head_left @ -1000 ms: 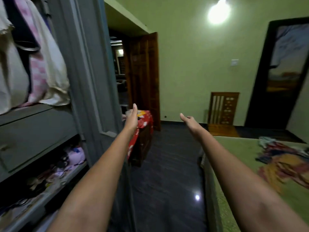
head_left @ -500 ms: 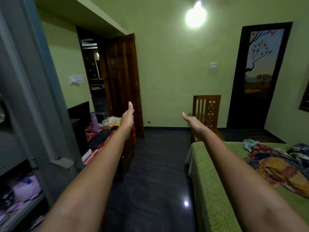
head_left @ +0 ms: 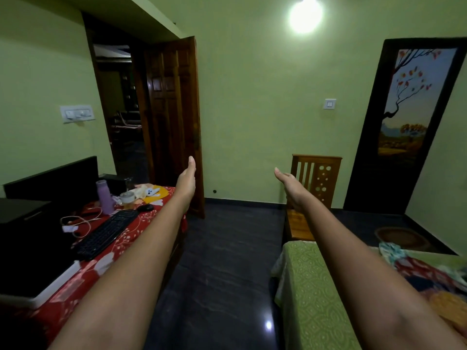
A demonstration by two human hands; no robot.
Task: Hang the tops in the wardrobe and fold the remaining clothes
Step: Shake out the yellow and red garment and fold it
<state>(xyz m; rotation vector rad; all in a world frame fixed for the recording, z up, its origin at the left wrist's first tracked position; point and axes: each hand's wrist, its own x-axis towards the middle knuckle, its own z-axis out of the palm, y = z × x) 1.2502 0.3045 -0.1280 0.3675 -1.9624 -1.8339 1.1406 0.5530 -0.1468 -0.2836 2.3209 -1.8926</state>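
Both my arms stretch straight out in front of me at chest height. My left hand [head_left: 187, 176] is flat with straight fingers and holds nothing. My right hand [head_left: 290, 184] is likewise flat and empty, palm turned inward. A pile of colourful clothes [head_left: 429, 276] lies on the bed [head_left: 310, 286] with the green patterned cover at the lower right, under and beyond my right forearm. The wardrobe is out of view.
A desk with a red floral cloth [head_left: 118, 248] stands at the left, carrying a black keyboard [head_left: 106, 233], a purple bottle [head_left: 104, 197], a cup and cables. A wooden chair [head_left: 310, 195] stands past the bed. An open wooden door [head_left: 174, 122] and dark floor [head_left: 222, 261] lie ahead.
My view has swung right, away from the wardrobe, which has left the frame; the desk and bed have come into view. Both hands stay outstretched, flat and empty.
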